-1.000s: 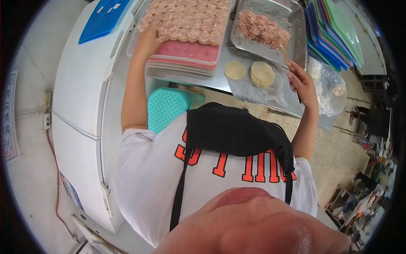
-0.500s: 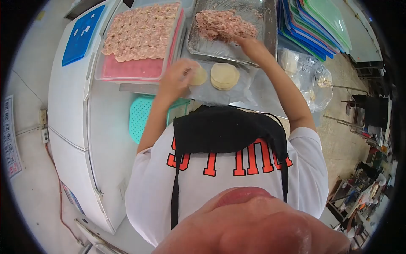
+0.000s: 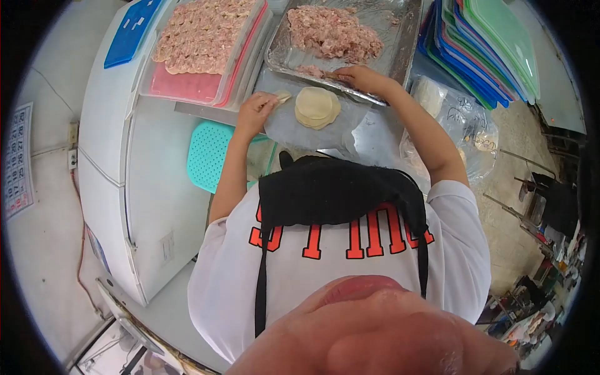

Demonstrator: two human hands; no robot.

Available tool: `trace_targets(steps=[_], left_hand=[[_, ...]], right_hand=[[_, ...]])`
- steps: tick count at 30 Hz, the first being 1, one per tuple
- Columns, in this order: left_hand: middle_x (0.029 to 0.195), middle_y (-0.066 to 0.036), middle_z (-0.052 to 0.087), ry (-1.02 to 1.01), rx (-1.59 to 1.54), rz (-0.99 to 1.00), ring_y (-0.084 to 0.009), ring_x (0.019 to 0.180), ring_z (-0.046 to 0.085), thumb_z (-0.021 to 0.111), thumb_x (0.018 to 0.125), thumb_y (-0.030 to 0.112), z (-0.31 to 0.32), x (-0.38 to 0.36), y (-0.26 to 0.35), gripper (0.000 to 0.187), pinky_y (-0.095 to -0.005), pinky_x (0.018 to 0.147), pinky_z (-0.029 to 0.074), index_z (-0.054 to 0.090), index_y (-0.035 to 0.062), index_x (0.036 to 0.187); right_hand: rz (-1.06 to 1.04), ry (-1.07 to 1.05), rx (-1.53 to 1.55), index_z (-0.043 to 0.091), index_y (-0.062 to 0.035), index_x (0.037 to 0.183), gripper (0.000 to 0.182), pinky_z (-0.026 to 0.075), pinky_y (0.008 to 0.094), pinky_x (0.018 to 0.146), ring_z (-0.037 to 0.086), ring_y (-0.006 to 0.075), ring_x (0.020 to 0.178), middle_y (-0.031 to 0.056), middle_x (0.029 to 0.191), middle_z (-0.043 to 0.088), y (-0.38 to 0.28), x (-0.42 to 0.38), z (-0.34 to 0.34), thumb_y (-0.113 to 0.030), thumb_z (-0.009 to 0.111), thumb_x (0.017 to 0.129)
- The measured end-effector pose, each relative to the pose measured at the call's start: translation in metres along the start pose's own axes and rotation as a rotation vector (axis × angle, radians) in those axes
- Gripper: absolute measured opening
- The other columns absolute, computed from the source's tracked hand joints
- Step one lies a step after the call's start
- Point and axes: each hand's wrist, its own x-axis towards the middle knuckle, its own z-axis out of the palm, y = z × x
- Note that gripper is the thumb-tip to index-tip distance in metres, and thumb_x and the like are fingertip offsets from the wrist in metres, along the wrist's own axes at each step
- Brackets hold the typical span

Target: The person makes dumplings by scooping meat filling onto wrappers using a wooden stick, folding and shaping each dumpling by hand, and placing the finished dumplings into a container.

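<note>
So, mince point(image 3: 331, 32) in metal tray point(image 3: 398, 50).

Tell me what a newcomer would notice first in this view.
Probably the heap of pink meat in the metal tray at top middle, with the right hand at the tray's near edge. Then the bright plastic stack at top right. Left of centre, the left hand pinches a piece of dough.
</note>
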Motion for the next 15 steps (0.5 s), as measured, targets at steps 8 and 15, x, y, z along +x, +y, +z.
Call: trace_targets(steps=[8,15], left_hand=[[0.082,-0.002,0.065,0.181,-0.441,-0.313,-0.0101,0.078,0.058,0.059,0.091,0.018,-0.003,0.015,0.023,0.02,-0.0253,0.072,0.046,0.067,0.0,0.095],[0.096,-0.002,0.064,0.332,-0.906,-0.494,-0.0112,0.084,0.058,0.059,0.092,0.021,-0.008,0.03,0.048,0.021,-0.0275,0.075,0.048,0.063,0.0029,0.102]], right_hand=[[0.256,-0.219,0.53,0.058,-0.0024,0.116,0.03,0.043,0.0251,0.05,0.048,0.009,0.051,0.0003,0.06,0.047,-0.031,-0.033,-0.057,-0.022,0.045,0.098],[0.198,-0.13,-0.331,0.061,-0.0014,0.1,0.026,0.046,0.0415,0.071,0.06,0.0335,0.078,0.0182,0.083,0.063,-0.043,-0.037,-0.039,-0.021,0.047,0.094]])
